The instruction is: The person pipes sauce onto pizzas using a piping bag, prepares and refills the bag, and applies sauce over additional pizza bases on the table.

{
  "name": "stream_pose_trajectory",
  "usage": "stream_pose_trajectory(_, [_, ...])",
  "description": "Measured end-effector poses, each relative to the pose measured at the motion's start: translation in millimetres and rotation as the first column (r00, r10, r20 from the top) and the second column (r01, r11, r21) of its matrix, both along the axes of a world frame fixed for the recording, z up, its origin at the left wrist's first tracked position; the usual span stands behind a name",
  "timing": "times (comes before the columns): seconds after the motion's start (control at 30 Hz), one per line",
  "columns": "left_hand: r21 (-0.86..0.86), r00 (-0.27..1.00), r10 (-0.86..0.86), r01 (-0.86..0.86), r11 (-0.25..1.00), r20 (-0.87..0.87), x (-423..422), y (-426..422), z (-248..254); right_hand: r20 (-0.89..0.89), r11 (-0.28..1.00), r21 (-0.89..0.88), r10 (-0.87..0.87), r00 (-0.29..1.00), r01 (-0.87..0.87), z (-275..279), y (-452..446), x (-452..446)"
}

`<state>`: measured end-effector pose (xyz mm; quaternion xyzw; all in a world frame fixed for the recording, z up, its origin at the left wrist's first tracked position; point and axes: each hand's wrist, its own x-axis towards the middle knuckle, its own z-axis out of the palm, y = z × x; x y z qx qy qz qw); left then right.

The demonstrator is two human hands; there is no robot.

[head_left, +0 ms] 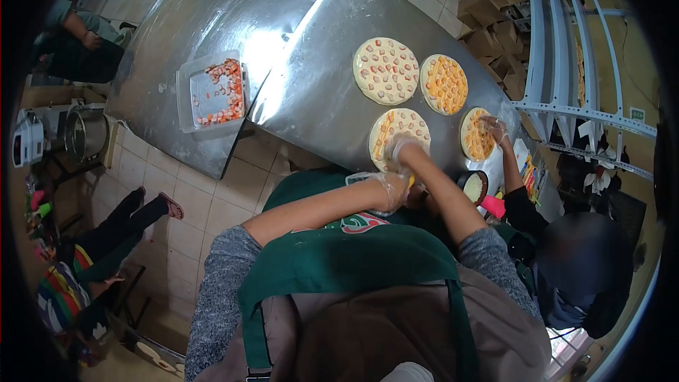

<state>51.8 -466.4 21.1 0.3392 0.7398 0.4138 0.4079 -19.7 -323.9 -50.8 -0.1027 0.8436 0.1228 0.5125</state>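
My right hand (406, 150), in a clear plastic glove, is over the near edge of a round dough base (385, 143) topped with pink chunks and a band of orange-yellow pieces. Its fingers are blurred and partly hidden. My left hand (389, 192), also gloved, is curled close to my apron, just below that base. Something yellow shows at its fingers, too small to name. Beyond lies a base with pink chunks only (386, 71). To its right is one covered in orange-yellow pieces (444, 84).
A co-worker's gloved hand (495, 127) touches another topped base (477, 134) at right. A bowl of white shreds (472, 187) stands near the edge. A clear plastic tub (185, 99) of pink-red chunks sits on the left metal table (152, 117). Shelving (559, 49) stands at right.
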Motion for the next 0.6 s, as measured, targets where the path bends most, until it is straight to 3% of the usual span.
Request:
stream_pose_trajectory(0.03, [0.016, 0.993, -0.117, 0.117, 0.993, -0.006, 1, -5, 5, 0.003, 0.992, 0.027, -0.120, 0.993, 0.120, 19, -17, 17])
stream_pose_trajectory(0.07, [0.022, 0.992, -0.127, 0.126, 0.992, 0.015, 4, -7, 9, 0.005, 0.969, 0.054, -0.241, 0.970, 0.241, 32, -28, 30])
stream_pose_trajectory(0.13, [0.036, 0.989, -0.140, 0.138, 0.990, 0.056, 7, -10, 13, -0.008, 0.965, 0.065, -0.254, 0.967, 0.254, 28, -26, 35])
stream_pose_trajectory(0.27, [-0.015, 0.988, 0.103, -0.105, 0.994, -0.111, -1, 2, 4, -0.048, 0.992, 0.040, -0.121, 0.992, 0.122, 18, -8, -20])
stream_pose_trajectory(0.3, [-0.037, 0.981, 0.192, -0.193, 0.981, -0.029, -5, 10, -1, -0.019, 0.998, 0.015, -0.059, 0.998, 0.059, 28, -6, -37])
stream_pose_trajectory(0.4, [-0.045, 0.964, 0.231, -0.239, 0.970, -0.131, -7, 22, -21, -0.211, 0.997, -0.058, -0.058, 0.976, 0.047, -11, 23, -49])
stream_pose_trajectory(0.43, [-0.061, 0.970, 0.230, -0.235, 0.970, -0.083, -9, 16, -9, -0.167, 0.993, -0.004, -0.120, 0.979, 0.122, -21, 21, -44])
stream_pose_trajectory(0.47, [-0.029, 0.985, 0.129, -0.133, 0.991, -0.111, -7, 10, -2, -0.136, 0.991, 0.011, -0.129, 0.982, 0.132, -27, 24, -36])
stream_pose_trajectory(0.53, [0.025, 0.983, -0.073, 0.078, 0.997, -0.171, 0, -4, 4, -0.069, 0.988, 0.039, -0.149, 0.986, 0.152, 11, -7, 1])
stream_pose_trajectory(0.57, [0.030, 0.995, -0.086, 0.087, 0.996, -0.044, 5, -6, 3, 0.018, 0.988, 0.062, -0.144, 0.989, 0.143, 31, -17, 13])
stream_pose_trajectory(0.6, [0.032, 0.995, -0.092, 0.093, 0.995, -0.022, 8, -8, 4, 0.104, 0.988, 0.085, -0.141, 0.985, 0.133, 43, -23, 25])
